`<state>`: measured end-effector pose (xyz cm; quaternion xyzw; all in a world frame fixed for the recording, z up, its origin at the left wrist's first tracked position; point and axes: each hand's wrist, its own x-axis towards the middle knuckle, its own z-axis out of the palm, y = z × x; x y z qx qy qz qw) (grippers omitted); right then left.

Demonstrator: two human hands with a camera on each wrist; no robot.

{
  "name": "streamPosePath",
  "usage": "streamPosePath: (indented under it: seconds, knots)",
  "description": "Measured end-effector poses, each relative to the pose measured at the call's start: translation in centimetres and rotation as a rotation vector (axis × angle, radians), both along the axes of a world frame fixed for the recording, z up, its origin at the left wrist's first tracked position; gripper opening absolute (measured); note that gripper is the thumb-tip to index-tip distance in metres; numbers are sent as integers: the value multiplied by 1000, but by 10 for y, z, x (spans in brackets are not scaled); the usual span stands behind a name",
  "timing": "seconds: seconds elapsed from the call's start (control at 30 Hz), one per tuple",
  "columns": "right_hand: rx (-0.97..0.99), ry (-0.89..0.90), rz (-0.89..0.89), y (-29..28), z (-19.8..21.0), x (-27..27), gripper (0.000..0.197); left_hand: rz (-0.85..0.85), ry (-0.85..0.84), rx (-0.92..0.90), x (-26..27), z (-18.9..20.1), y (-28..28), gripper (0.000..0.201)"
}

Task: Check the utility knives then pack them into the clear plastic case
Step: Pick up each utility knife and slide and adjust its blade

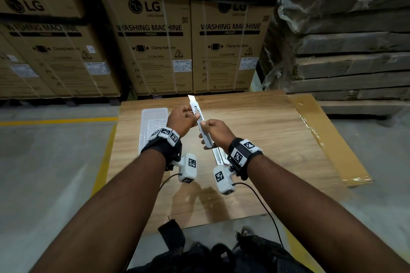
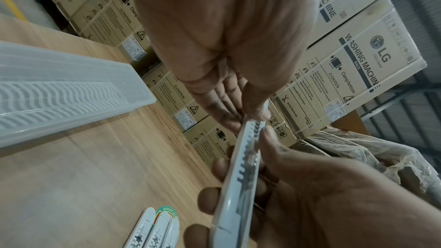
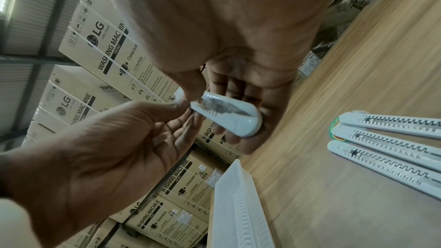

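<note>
glossy white plastic knife (image 1: 200,122), wood-grain table (image 1: 266,135)

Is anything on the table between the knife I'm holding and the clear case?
Nothing visible. The knife, blade out, is held in both hands above the table; the clear case lies open-topped just left of it. The spare knives lie nearer the person, out of the path.

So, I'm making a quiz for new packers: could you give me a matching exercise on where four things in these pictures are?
Things:
1. white utility knife with blade out
2. clear ribbed plastic case
3. three spare white utility knives
4. brown washing machine cartons

Places:
A. stacked behind the wooden table
B. lying together on the table
C. held in both hands
D. on the table, nearest the left hand

Pairs: 1-C, 2-D, 3-B, 4-A
</note>
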<state>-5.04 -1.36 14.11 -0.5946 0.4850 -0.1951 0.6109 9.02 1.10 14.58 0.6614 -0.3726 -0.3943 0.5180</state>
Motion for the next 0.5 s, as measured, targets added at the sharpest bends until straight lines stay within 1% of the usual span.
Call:
streamPosePath:
  seconds: [0.13, 0.27, 0.37, 0.5]
  knots:
    - [-45, 35, -28, 0, 1, 1, 26, 16, -15, -5, -3, -1, 1, 18]
    - [-66, 67, -70, 0, 2, 3, 20, 39, -88, -8, -6, -4, -1, 13]
    - [-104, 114, -95, 1, 3, 6, 17, 46, -115, 11, -3, -2, -5, 25]
    - [-117, 121, -66, 0, 2, 8, 20, 55, -109, 9, -2, -1, -7, 26]
